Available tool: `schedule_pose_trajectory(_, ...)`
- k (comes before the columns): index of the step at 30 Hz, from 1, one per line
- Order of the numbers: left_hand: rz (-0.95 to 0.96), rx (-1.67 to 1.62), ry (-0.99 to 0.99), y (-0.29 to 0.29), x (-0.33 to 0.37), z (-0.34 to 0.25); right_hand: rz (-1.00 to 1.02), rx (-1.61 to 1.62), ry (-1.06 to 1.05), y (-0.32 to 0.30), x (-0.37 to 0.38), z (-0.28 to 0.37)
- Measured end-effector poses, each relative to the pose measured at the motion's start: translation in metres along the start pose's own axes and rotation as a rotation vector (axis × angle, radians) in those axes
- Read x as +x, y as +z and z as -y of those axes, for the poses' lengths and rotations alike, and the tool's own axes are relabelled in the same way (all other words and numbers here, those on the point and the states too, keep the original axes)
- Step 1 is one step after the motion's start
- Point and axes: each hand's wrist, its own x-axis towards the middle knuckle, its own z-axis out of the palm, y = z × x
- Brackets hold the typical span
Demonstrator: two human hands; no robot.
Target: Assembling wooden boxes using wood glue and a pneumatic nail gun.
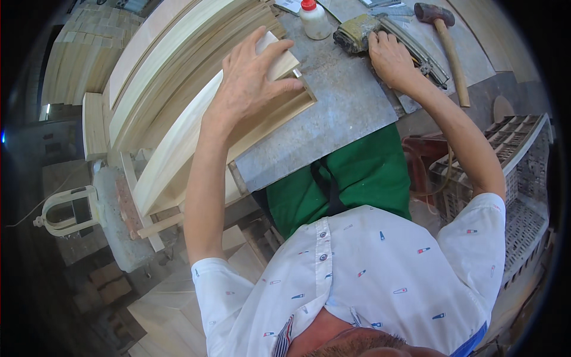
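My left hand [247, 80] lies across the end of a pale curved wooden board [193, 125], fingers spread and thumb reaching over the edge. Under the board is a narrow wooden frame or box [276, 116], its inner side facing me. A small shiny bit shows near the thumb at the corner. My right hand [392, 59] is at the far side of the grey worktop, its fingers curled down between a plastic-wrapped brownish bundle [355, 34] and several metal strips [413, 50]. Whatever its fingertips grip is hidden.
A white bottle with a red cap [315, 24] stands on the grey worktop [321, 131]. A mallet [449, 50] lies far right. Curved boards [178, 65] are stacked on the left. Plastic crates [505, 154] stand at right, a clamp-like frame [71, 211] at left.
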Motion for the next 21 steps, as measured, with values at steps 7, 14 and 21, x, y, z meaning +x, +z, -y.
schedule_pose_trajectory(7,-0.105,-0.016,0.049,0.006,-0.002,0.002,-0.165,0.811,-0.194,-0.019,-0.013,0.109)
schedule_pose_trajectory(14,-0.122,-0.072,0.071,0.004,-0.005,-0.001,-0.065,1.002,-0.024,-0.02,-0.01,0.132)
schedule_pose_trajectory(21,-0.129,-0.066,0.112,-0.007,-0.005,-0.01,-0.121,1.021,-0.015,-0.015,-0.011,0.127)
